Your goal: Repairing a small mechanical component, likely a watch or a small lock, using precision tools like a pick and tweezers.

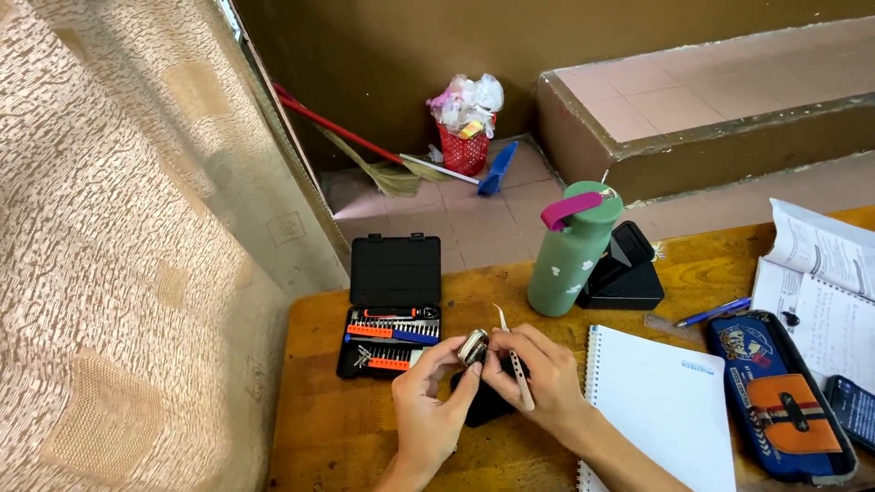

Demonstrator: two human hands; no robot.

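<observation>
both hands are meeting over the wooden tabletop (365, 428), working on a small round metal part (472, 347) that looks like a watch case. the left hand (428, 401) is closing its grip on that part, thumb and fingertips pinching its lower left edge. the right hand (538, 374) is touching the same part from the right side with its fingertips, while its grip is also closing around a pair of slim tweezers (513, 360), whose pale tips are sticking up and away just above the fingers. directly under both grips a dark object (488, 405) is lying on the tabletop, too hidden to identify. just to the left of the left grip an open black screwdriver bit case (394, 305) is lying with orange and blue tools inside. beyond the right grip a green water bottle (572, 255) with a pink loop is standing upright, a black stand (627, 273) beside it. to the right of the right grip a white spiral notebook (661, 401) is lying, and farther right a blue pen (714, 312), a blue and orange pencil case (779, 396) and an open book (820, 282).
</observation>
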